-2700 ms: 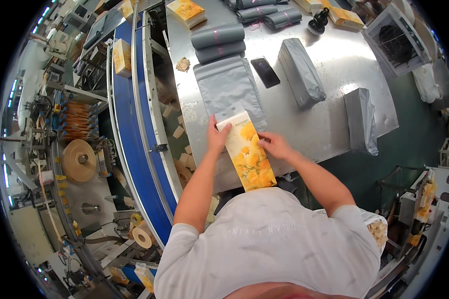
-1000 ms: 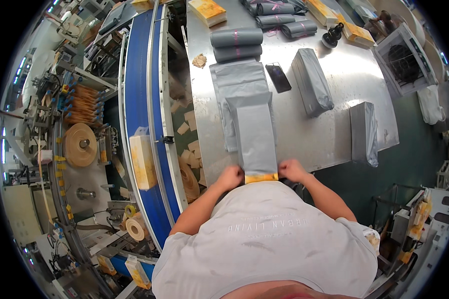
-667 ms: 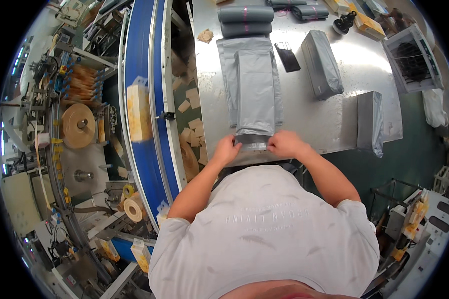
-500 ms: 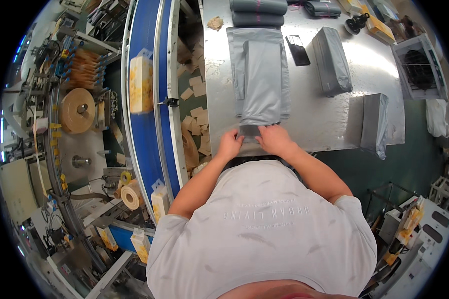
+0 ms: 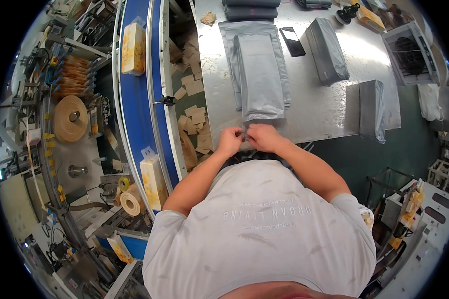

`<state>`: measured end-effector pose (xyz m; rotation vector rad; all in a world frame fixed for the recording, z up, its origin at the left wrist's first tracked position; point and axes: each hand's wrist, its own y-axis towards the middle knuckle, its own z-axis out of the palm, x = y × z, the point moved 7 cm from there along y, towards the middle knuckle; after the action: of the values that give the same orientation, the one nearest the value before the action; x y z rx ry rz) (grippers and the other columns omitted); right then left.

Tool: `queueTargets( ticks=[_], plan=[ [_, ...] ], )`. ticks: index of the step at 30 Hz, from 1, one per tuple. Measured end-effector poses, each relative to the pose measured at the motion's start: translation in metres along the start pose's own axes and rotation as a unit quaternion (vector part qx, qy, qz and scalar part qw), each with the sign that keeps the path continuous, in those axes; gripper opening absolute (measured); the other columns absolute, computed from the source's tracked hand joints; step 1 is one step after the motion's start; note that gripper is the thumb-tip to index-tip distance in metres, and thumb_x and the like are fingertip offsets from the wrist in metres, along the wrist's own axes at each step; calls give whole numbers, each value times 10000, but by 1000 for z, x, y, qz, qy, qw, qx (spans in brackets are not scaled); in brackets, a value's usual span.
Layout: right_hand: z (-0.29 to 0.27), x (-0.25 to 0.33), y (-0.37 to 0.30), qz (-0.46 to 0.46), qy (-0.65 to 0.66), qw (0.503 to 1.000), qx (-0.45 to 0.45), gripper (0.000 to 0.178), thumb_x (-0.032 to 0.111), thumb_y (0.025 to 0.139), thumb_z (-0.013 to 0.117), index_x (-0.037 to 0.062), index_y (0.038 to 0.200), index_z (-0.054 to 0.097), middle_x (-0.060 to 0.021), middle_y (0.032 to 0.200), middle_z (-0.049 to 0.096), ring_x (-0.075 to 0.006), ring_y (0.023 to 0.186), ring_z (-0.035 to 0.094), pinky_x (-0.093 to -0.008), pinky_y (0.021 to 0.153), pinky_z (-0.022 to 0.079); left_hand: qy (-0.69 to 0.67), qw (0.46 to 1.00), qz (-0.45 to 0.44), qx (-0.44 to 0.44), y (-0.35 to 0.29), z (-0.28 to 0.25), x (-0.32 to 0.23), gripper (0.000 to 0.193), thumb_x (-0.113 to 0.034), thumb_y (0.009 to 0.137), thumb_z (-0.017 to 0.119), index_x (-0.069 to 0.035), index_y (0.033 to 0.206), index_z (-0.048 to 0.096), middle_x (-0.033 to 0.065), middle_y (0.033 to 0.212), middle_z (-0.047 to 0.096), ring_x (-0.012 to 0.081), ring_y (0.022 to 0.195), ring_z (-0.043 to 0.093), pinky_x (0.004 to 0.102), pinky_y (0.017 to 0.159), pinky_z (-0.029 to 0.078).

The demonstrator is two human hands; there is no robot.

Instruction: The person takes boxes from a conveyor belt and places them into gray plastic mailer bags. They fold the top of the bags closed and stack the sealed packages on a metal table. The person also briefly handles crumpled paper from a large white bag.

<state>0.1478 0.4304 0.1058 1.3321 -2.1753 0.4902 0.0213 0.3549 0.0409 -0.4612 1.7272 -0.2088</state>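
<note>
A grey plastic mailing bag [image 5: 262, 74], filled into a long box shape, lies on several flat grey bags [image 5: 228, 47] on the metal table. Its near end, with a darker flap [image 5: 269, 121], points toward me at the table's front edge. My left hand [image 5: 230, 141] and my right hand [image 5: 265, 138] meet there, fingertips pinched close together at the flap's left corner. A small grey bit of plastic shows between the fingers; its exact edge is hidden.
Right of the bag lie a black phone [image 5: 292, 42] and two wrapped grey packages [image 5: 326, 52] [image 5: 372, 110]. Rolled grey bags [image 5: 250, 11] lie behind. On my left runs a blue conveyor [image 5: 136, 99] carrying yellow-and-white packs [image 5: 133, 49]. Cardboard scraps [image 5: 193, 117] litter the gap beside the table.
My hands have come together, the right one moving left along the flap. The bag now lies flatter and smoother at its near end. Packs on the conveyor have moved away from me.
</note>
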Motion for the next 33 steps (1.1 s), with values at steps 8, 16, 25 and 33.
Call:
queueTargets(
  ticks=[8, 16, 25, 33],
  plan=[
    [15, -152, -390, 490, -134, 783, 361, 208, 205, 843, 745, 76, 1005, 748, -207, 1225, 731, -405, 1134, 709, -496, 955, 592, 7, 1000, -8, -10, -14, 1, -6, 352, 36, 846, 740, 12, 1192, 685, 136, 1015, 726, 239, 928, 712, 381, 839, 575],
    [-118, -90, -177, 152, -185, 966, -96, 292, 17, 827, 669, 69, 1114, 668, -143, 1076, 654, -393, 1031, 641, -480, 895, 546, 442, 742, 504, 7, -26, -1, -118, 279, -67, 879, 679, -70, 1158, 698, 121, 1556, 532, 323, 1473, 476, 463, 1208, 415],
    [-91, -89, -68, -270, -242, 927, 96, 279, 53, 817, 682, 73, 1086, 754, -40, 1336, 699, -285, 1381, 569, -405, 1047, 536, 527, 668, 518, 90, -2, 3, -113, 235, -75, 836, 659, -22, 1060, 707, 99, 1516, 590, 266, 1504, 473, 420, 1229, 413],
    [-84, -169, -56, 206, 378, 882, -193, 55, 92, 962, 699, 50, 935, 723, -44, 788, 656, -192, 757, 656, -366, 662, 521, 108, 974, 192, -53, 50, -22, -80, 82, -64, 910, 712, -26, 932, 643, 74, 1047, 704, 212, 1001, 664, 350, 894, 524]
  ],
)
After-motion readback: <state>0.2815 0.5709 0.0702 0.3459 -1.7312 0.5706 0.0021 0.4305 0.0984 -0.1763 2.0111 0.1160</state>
